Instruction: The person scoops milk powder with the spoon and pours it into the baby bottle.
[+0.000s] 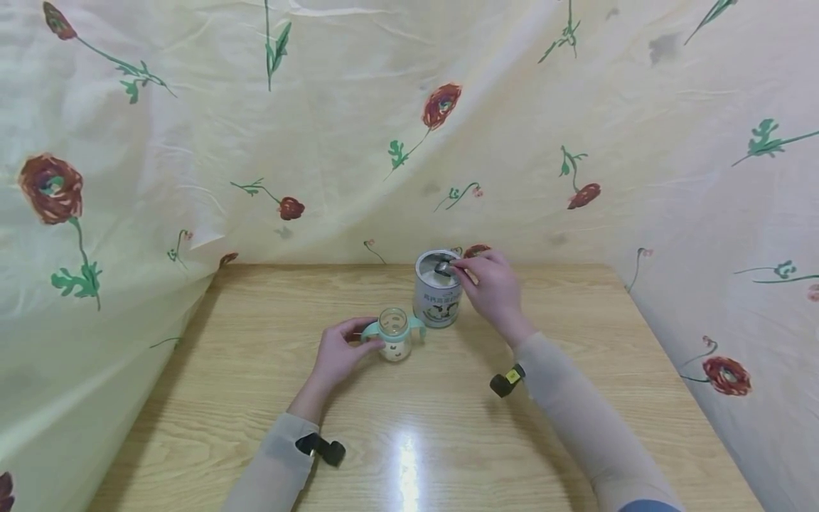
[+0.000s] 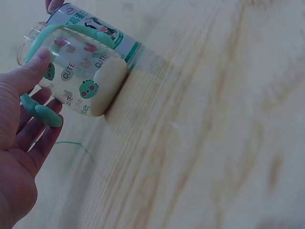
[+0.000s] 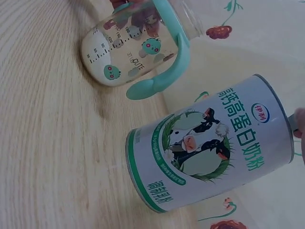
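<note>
A clear baby bottle [image 1: 395, 345] with mint-green handles stands uncapped on the table; cartoon prints and a measuring scale show on its side. Pale contents lie in its bottom in the left wrist view. My left hand [image 1: 342, 353] holds it by the left handle, thumb against the front. Behind it, to the right, stands an open milk powder can [image 1: 438, 302] with a cow picture [image 3: 198, 143]. At the can's mouth my right hand [image 1: 493, 284] pinches a small grey scoop [image 1: 443, 269]. How full the scoop is I cannot tell.
The wooden table [image 1: 550, 441] reaches back to a flowered cloth [image 1: 345, 128] that hangs behind and along both sides. Each wrist wears a small black camera, the left camera [image 1: 323, 449] and the right camera [image 1: 505, 382]. Light glares off the table in front.
</note>
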Motion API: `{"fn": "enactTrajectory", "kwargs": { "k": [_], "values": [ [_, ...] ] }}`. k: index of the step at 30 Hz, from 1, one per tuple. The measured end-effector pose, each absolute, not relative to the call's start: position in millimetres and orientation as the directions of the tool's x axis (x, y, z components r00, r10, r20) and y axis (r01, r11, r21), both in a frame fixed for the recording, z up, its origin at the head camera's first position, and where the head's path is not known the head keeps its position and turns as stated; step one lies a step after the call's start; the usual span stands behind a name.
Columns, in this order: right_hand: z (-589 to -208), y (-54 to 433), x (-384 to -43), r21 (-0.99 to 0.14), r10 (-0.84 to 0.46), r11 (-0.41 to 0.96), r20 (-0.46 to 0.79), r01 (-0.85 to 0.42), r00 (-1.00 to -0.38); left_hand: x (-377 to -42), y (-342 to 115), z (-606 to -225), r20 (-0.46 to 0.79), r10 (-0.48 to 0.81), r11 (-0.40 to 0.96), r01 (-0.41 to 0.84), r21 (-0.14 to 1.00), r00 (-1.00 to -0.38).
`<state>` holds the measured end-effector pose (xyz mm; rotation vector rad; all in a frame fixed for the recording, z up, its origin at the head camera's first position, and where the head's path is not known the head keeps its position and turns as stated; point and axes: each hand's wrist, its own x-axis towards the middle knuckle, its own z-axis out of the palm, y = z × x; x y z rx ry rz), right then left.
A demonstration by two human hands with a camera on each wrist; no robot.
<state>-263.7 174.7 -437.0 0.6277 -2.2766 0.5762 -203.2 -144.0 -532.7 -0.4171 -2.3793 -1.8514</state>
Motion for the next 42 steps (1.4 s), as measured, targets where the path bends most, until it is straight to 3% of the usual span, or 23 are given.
{"fn": "enactTrajectory", "kwargs": {
  "k": [8,21,36,42],
  "values": [
    [-430,171,-265,-0.197,-0.317,0.798,0.666,-0.569,-0.675,-201,-143,-530,0.219,0.152,0.215,0.249,0.944,-0.964],
    [-429,168,-266,-0.35,-0.244,0.822,0.496,-0.449,-0.833,-201,-142,-529,0.229,0.153,0.225,0.259,0.939,-0.961],
    [-425,164,-266,-0.452,-0.198,0.796,0.436,-0.404,-0.878,-202,-144,-532,0.246,0.156,0.222,0.277,0.935,-0.957],
    [-425,162,-266,-0.549,-0.141,0.749,0.415,-0.371,-0.899,-202,-144,-532,0.246,0.157,0.219,0.277,0.936,-0.956]
  ]
}}
